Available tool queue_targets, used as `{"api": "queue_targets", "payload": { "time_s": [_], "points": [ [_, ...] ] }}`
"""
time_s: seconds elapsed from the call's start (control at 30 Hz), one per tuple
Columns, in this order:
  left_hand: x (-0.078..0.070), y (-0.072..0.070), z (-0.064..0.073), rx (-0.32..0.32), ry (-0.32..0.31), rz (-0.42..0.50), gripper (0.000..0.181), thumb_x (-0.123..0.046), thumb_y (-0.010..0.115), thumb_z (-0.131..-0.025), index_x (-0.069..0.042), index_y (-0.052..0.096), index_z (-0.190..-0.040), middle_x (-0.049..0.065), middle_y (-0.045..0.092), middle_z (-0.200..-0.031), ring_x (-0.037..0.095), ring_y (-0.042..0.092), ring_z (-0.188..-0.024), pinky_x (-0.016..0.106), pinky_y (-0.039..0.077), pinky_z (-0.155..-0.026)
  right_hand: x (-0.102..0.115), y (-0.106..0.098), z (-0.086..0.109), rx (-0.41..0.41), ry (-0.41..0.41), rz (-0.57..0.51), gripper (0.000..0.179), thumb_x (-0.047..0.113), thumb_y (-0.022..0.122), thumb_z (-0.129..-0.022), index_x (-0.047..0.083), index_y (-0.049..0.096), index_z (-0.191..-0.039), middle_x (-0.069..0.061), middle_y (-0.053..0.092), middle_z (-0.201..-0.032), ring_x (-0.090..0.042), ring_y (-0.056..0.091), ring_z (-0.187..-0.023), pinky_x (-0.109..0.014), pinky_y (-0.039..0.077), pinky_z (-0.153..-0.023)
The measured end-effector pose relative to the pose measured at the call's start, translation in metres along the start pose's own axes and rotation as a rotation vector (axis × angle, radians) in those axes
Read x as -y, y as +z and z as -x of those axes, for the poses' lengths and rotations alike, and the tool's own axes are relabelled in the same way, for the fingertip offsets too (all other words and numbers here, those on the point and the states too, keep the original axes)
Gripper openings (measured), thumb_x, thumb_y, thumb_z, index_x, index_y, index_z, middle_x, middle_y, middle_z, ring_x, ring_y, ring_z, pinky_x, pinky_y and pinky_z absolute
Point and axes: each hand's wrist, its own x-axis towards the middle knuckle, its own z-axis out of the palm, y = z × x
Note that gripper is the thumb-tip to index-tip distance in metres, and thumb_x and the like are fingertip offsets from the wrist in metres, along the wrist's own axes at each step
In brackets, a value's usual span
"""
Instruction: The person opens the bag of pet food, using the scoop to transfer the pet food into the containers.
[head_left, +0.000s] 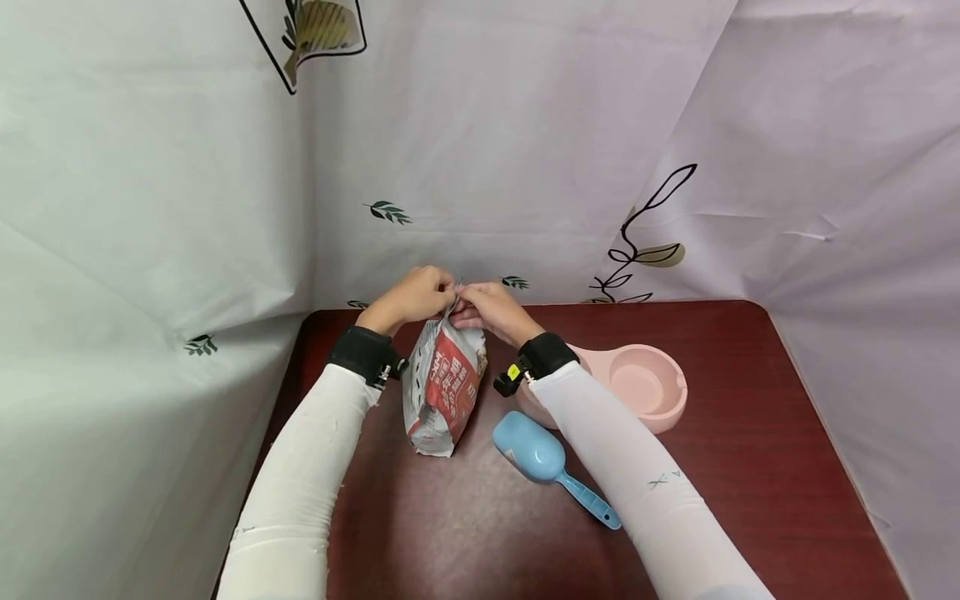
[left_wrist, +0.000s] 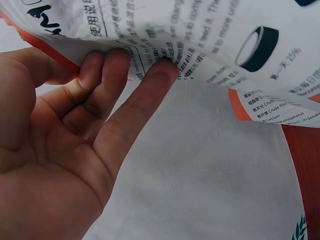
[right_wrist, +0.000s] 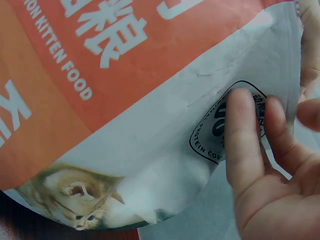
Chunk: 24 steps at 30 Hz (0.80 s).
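A grey and orange-red bag of kitten food [head_left: 450, 375] stands on the table, its narrow top edge drawn upward. The left hand [head_left: 415, 295] pinches that top edge from one side; in the left wrist view, fingertips [left_wrist: 162, 70] of this hand press against the printed back of the bag [left_wrist: 200, 40]. From the other side the right hand [head_left: 497, 312] pinches the same edge. In the right wrist view two fingers [right_wrist: 242, 135] lie on the bag's front [right_wrist: 165, 105], near its sealed edge, above a kitten picture.
A blue scoop [head_left: 532, 446] lies right of the bag, handle toward the front right. Behind the right forearm sits a pink double bowl [head_left: 648, 383], partly covered by it. The dark red table [head_left: 750, 467] meets pale cloth walls [head_left: 525, 150] at the back and sides.
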Motion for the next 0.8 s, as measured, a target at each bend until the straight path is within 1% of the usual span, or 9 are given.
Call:
{"api": "queue_targets", "payload": {
  "time_s": [0.17, 0.27, 0.4, 0.5, 0.6, 0.67, 0.73, 0.8],
  "points": [
    [-0.002, 0.001, 0.002, -0.013, 0.009, -0.045, 0.028, -0.015, 0.052, -0.091, -0.011, 0.051, -0.063, 0.001, 0.047, -0.059, 0.018, 0.047, -0.054, 0.029, 0.038, -0.054, -0.002, 0.001, -0.002, -0.005, 0.0, 0.056, 0.034, 0.014, 0.044, -0.102, -0.01, 0.062, -0.115, -0.011, 0.064, -0.092, -0.019, 0.067, -0.078, -0.026, 0.059, -0.07],
    [-0.005, 0.0, 0.003, -0.021, 0.011, -0.083, 0.03, -0.019, 0.053, -0.091, -0.012, 0.047, -0.062, 0.0, 0.043, -0.057, 0.017, 0.043, -0.051, 0.029, 0.035, -0.053, -0.001, 0.002, -0.002, -0.016, -0.006, 0.079, 0.033, 0.013, 0.043, -0.101, -0.009, 0.063, -0.115, -0.012, 0.065, -0.094, -0.019, 0.068, -0.079, -0.026, 0.059, -0.071],
    [-0.009, -0.001, 0.004, -0.012, -0.019, -0.096, 0.033, -0.022, 0.055, -0.086, -0.014, 0.043, -0.057, -0.003, 0.035, -0.051, 0.015, 0.034, -0.046, 0.028, 0.029, -0.048, 0.0, 0.003, -0.001, -0.022, -0.004, 0.088, 0.034, 0.013, 0.041, -0.102, -0.009, 0.063, -0.117, -0.012, 0.068, -0.094, -0.017, 0.069, -0.078, -0.027, 0.059, -0.071],
    [-0.01, -0.001, 0.004, 0.006, -0.042, -0.108, 0.036, -0.023, 0.055, -0.085, -0.016, 0.041, -0.052, -0.004, 0.031, -0.048, 0.013, 0.03, -0.043, 0.027, 0.027, -0.045, 0.001, 0.004, 0.0, -0.013, 0.0, 0.103, 0.035, 0.014, 0.04, -0.103, -0.009, 0.063, -0.118, -0.012, 0.068, -0.092, -0.017, 0.069, -0.078, -0.028, 0.059, -0.072],
    [-0.011, -0.001, 0.004, 0.026, -0.048, -0.116, 0.037, -0.021, 0.054, -0.085, -0.017, 0.041, -0.051, -0.005, 0.032, -0.048, 0.013, 0.032, -0.043, 0.026, 0.028, -0.046, 0.001, 0.004, 0.001, -0.011, 0.011, 0.122, 0.037, 0.016, 0.04, -0.103, -0.008, 0.063, -0.12, -0.011, 0.068, -0.091, -0.018, 0.068, -0.078, -0.03, 0.059, -0.075],
    [-0.011, -0.002, 0.004, 0.038, -0.05, -0.105, 0.035, -0.019, 0.053, -0.085, -0.016, 0.041, -0.052, -0.004, 0.033, -0.049, 0.014, 0.033, -0.044, 0.027, 0.029, -0.046, 0.002, 0.004, 0.002, -0.011, 0.026, 0.129, 0.038, 0.018, 0.04, -0.103, -0.007, 0.063, -0.12, -0.012, 0.067, -0.089, -0.018, 0.068, -0.076, -0.031, 0.059, -0.075],
    [-0.012, -0.002, 0.003, 0.051, -0.044, -0.102, 0.034, -0.018, 0.052, -0.085, -0.016, 0.042, -0.053, -0.003, 0.034, -0.051, 0.014, 0.035, -0.045, 0.027, 0.03, -0.047, 0.003, 0.004, 0.003, -0.003, 0.046, 0.138, 0.038, 0.019, 0.04, -0.102, -0.006, 0.064, -0.116, -0.011, 0.064, -0.089, -0.018, 0.066, -0.075, -0.031, 0.058, -0.073],
    [-0.012, -0.002, 0.003, 0.057, -0.045, -0.101, 0.034, -0.017, 0.051, -0.086, -0.016, 0.042, -0.054, -0.003, 0.035, -0.051, 0.014, 0.035, -0.046, 0.027, 0.031, -0.047, 0.004, 0.003, 0.005, 0.022, 0.068, 0.149, 0.036, 0.02, 0.039, -0.101, -0.005, 0.064, -0.108, -0.011, 0.061, -0.088, -0.018, 0.064, -0.074, -0.031, 0.057, -0.072]
  ]
}}
